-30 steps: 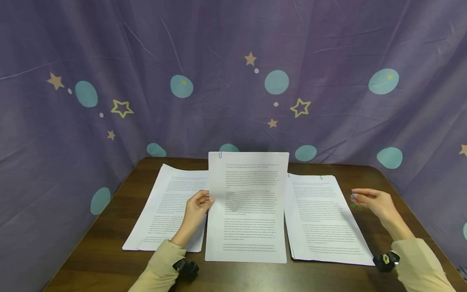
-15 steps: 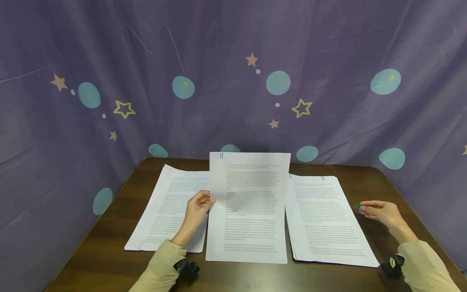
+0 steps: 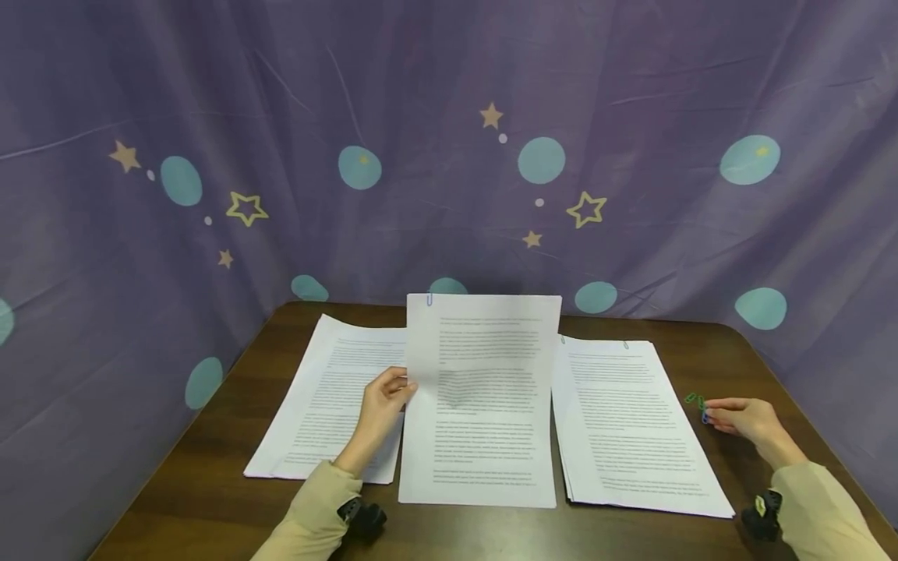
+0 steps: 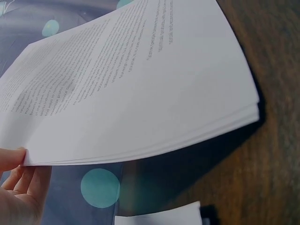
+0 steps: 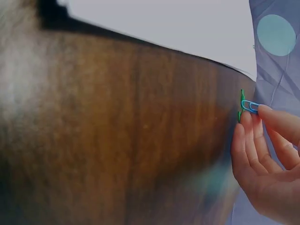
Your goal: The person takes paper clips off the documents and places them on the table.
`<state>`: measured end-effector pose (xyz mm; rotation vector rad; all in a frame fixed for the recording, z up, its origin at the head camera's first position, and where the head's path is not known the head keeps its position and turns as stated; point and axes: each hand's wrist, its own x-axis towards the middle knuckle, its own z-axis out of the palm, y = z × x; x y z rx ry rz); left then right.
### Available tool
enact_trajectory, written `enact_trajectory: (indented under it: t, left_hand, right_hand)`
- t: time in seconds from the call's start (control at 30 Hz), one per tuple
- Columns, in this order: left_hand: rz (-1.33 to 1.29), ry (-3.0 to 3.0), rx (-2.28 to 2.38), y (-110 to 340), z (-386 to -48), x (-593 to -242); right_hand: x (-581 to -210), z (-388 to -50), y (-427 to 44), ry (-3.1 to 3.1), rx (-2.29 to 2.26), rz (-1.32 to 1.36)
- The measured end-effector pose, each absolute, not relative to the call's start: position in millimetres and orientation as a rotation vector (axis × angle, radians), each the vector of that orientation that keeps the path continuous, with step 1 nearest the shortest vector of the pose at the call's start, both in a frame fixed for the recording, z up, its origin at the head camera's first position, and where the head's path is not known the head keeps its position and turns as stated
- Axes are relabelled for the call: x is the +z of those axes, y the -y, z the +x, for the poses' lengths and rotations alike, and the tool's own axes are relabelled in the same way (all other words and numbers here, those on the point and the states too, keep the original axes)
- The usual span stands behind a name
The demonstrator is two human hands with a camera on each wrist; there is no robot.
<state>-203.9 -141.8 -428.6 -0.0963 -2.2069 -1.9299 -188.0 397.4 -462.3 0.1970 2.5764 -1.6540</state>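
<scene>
Upright at the table's middle, my left hand (image 3: 382, 401) grips the left edge of a thin stack of printed sheets (image 3: 484, 436). A blue paper clip (image 3: 429, 299) sits on its top edge, near the left corner. The left wrist view shows the thumb on the front of the sheets (image 4: 154, 103), fingers behind. Over the table's right side, my right hand (image 3: 751, 421) pinches another blue paper clip (image 5: 249, 106) between thumb and fingertips. Two green paper clips, one (image 3: 691, 398) farther left and one (image 3: 701, 402) near the fingertips, are just beyond it.
A printed paper pile (image 3: 337, 405) lies at the left, partly behind the held sheets. At the right lies another pile (image 3: 631, 421) with clips on its top edge. The brown wooden table (image 3: 477, 538) ends at a purple curtain (image 3: 435, 218).
My right hand has moved right and nearer to me, keeping the blue paper clip pinched and uncovering the green clips. My left hand still holds the sheets upright. The head view has shifted slightly.
</scene>
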Motion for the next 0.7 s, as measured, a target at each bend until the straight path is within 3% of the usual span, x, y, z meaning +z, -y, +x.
enact_trajectory:
  t: [0.7]
  left_hand:
    - [-0.087,2.215,-1.926,136.8,-206.4,-429.8]
  right_hand:
    - [-462.9,-195.0,-387.6,-2.845,-1.492,0.227]
